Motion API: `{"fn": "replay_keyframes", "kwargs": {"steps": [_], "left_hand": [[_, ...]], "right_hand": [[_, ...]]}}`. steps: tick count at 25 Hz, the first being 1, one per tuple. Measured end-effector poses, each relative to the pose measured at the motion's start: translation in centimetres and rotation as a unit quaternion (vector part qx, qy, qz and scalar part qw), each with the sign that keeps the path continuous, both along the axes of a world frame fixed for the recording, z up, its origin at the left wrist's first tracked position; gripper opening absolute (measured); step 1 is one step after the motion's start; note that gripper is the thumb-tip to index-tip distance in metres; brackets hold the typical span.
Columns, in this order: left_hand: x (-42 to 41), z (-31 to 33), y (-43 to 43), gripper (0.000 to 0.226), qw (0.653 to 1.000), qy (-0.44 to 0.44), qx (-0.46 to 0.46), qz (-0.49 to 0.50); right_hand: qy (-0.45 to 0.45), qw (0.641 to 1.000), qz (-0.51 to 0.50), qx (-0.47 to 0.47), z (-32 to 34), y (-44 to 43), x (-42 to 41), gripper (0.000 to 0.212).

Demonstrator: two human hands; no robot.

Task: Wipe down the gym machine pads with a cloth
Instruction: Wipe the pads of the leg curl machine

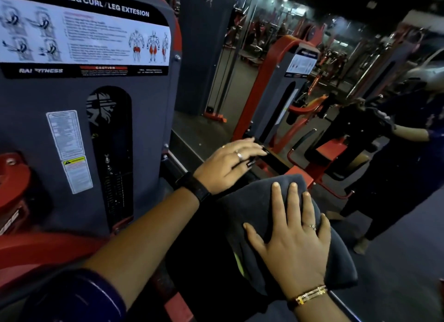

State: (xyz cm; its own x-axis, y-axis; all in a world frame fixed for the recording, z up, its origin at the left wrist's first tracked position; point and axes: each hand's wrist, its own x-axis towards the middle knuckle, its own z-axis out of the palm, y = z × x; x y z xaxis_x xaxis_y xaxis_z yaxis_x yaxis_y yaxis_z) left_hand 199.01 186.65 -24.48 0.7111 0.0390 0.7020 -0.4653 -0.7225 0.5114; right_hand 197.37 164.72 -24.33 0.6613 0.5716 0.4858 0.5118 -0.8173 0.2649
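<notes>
1. The right hand [292, 240] lies flat and open, fingers spread, palm down on a dark cloth [259, 201] draped over the machine pad [336, 269].
2. The cloth covers the pad's far rounded end; its edge hangs over the right side of the pad.
3. The left hand [228, 165] is open too, fingers stretched forward past the cloth's far left corner, holding nothing; whether it touches the pad I cannot tell.
4. The weight stack cover [79, 129] stands close on the left, just beside the left forearm.
5. To the right of the pad the floor [396, 261] is open; a mirror [300, 69] stands beyond.
</notes>
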Motion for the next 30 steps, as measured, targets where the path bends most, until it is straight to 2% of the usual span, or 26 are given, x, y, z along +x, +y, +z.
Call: {"fn": "replay_keyframes", "kwargs": {"steps": [2,4,7,12,17,20,24,25,27,30], "left_hand": [[1.1,-0.3,0.1,0.038,0.993,-0.016,0.113,-0.025],[1.7,-1.1,0.4,0.037,0.983,-0.055,0.173,-0.024],[2.0,-1.6,0.6,0.034,0.982,-0.098,0.158,-0.030],[2.4,-1.8,0.8,0.035,0.990,-0.089,0.096,-0.050],[2.5,-2.3,0.8,0.034,0.985,-0.114,0.125,-0.033],[2.3,-2.7,0.4,0.034,0.977,-0.141,0.161,-0.007],[1.9,-1.7,0.8,0.036,0.982,-0.100,0.159,-0.030],[1.9,-1.7,1.1,0.036,0.981,-0.090,0.167,-0.037],[2.1,-1.9,1.4,0.037,0.979,-0.081,0.179,-0.047],[2.4,-2.1,1.5,0.044,0.981,-0.089,0.164,-0.057]], "right_hand": [[-0.004,1.000,0.006,0.004,0.0,-0.1,0.1,0.083],[-0.015,1.000,0.014,0.000,-0.1,-0.4,0.2,0.082],[-0.035,0.999,0.023,-0.026,-0.1,-0.4,0.2,0.080],[-0.085,0.985,0.053,-0.138,-0.9,2.2,0.5,0.089],[-0.122,0.963,0.128,-0.205,-5.9,0.2,-0.5,0.077],[-0.138,0.971,0.109,-0.164,-5.9,-2.7,-1.3,0.068],[-0.148,0.986,0.048,-0.067,-2.6,-0.2,-0.7,0.060],[-0.139,0.986,0.053,-0.070,-2.8,1.2,-0.6,0.059],[-0.129,0.976,0.113,-0.136,-5.2,2.4,-0.7,0.056],[-0.111,0.957,0.181,-0.196,-8.9,-1.5,-1.2,0.055]]}}
